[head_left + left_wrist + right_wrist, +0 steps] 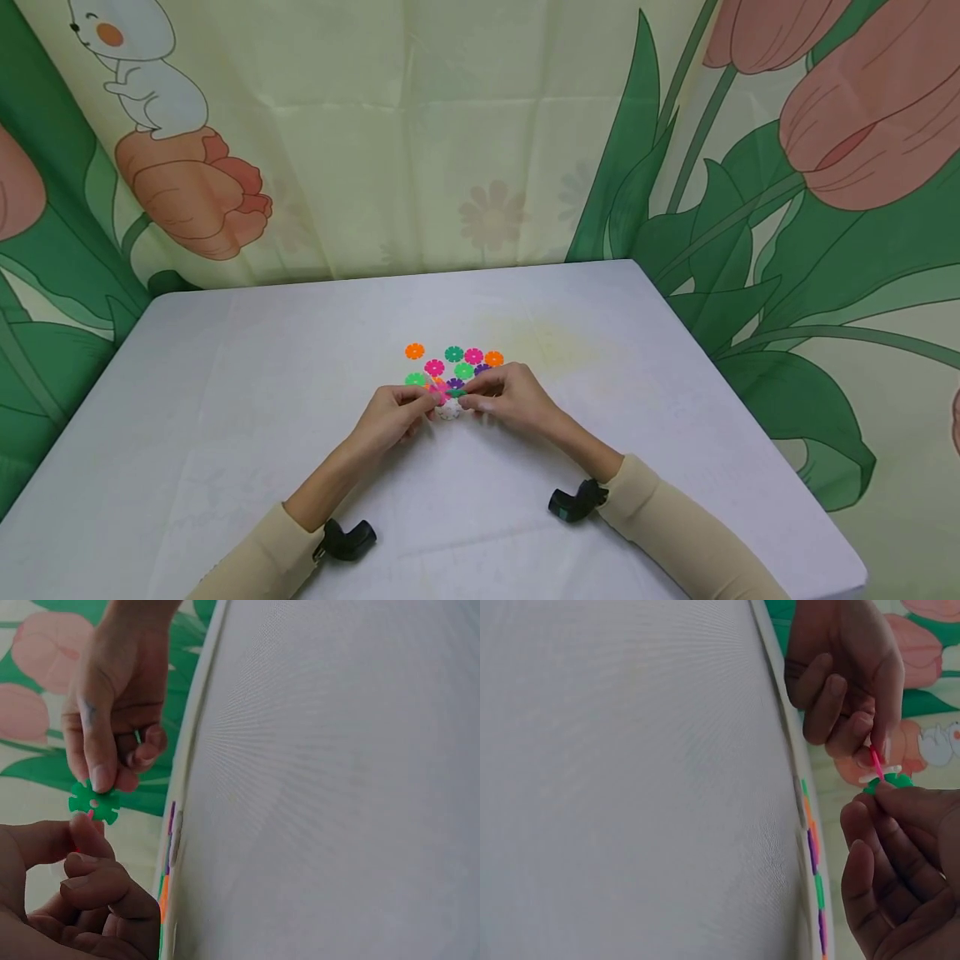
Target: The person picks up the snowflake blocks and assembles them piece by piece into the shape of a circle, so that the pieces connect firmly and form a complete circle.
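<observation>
Between thumb and fingers, my left hand (pixel 392 415) pinches a pink notched plastic disc (pixel 877 763), seen edge-on in the right wrist view. My right hand (pixel 516 397) pinches a green notched disc (pixel 107 802) by its rim. Pink and green meet at the green disc's edge; whether their slots are joined I cannot tell. A white notched disc (pixel 449 411) shows just below them, between the two hands; the fingers partly cover how it is held. Both hands are close together above the near side of the loose discs.
Several loose notched discs lie flat beyond the hands, among them an orange disc (pixel 415 351), a pink disc (pixel 473 356) and a light green disc (pixel 415 379). They rest on a table (pixel 225 400) with a white cover. A printed curtain (pixel 465 133) hangs behind it.
</observation>
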Motion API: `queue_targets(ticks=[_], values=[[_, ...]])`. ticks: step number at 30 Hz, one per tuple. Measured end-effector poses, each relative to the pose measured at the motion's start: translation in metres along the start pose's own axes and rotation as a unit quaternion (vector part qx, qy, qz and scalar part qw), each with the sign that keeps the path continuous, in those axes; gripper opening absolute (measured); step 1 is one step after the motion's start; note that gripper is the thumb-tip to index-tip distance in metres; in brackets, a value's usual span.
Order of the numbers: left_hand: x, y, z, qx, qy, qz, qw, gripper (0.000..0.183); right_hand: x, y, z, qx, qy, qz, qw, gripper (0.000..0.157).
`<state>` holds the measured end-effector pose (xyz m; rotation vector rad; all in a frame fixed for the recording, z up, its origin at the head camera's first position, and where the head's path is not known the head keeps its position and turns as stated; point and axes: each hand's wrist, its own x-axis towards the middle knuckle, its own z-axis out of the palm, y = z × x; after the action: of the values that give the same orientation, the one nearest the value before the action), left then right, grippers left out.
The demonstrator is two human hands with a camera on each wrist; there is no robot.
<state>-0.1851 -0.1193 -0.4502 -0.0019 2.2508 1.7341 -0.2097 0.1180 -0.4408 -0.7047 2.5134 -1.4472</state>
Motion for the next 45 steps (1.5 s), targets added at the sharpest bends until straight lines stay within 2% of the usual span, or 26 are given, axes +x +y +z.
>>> queue_targets(ticks=[4,8,12,17,23,29,36,45], values=[[0.000,0.002,0.000,-0.014,0.033,-0.007,0.9993,0.026,0.001,0.000,0.002,-0.021,-0.002,0.007,1.000,0.023],[0.001,0.003,0.000,-0.034,0.052,-0.017,0.9979,0.026,0.002,0.001,0.004,-0.033,-0.027,0.030,0.999,0.025],[0.002,0.002,0.000,-0.043,0.052,-0.019,0.9975,0.025,0.004,0.002,0.007,-0.045,-0.053,0.047,0.996,0.024],[0.003,0.002,0.000,-0.042,0.051,-0.024,0.9975,0.027,0.005,0.007,0.009,-0.082,-0.063,0.032,0.994,0.028],[0.003,0.002,0.000,-0.041,0.045,-0.026,0.9978,0.028,0.007,0.009,0.012,-0.160,-0.084,0.003,0.984,0.037],[0.003,0.002,0.000,-0.043,0.039,-0.020,0.9982,0.027,0.006,0.006,0.013,-0.195,-0.097,-0.011,0.976,0.040],[0.003,0.001,-0.001,-0.042,0.035,-0.015,0.9984,0.028,0.007,0.003,0.013,-0.205,-0.094,-0.011,0.974,0.040],[0.003,0.001,-0.001,-0.042,0.035,-0.012,0.9984,0.027,0.009,0.012,0.014,-0.158,-0.065,-0.002,0.985,0.036]])
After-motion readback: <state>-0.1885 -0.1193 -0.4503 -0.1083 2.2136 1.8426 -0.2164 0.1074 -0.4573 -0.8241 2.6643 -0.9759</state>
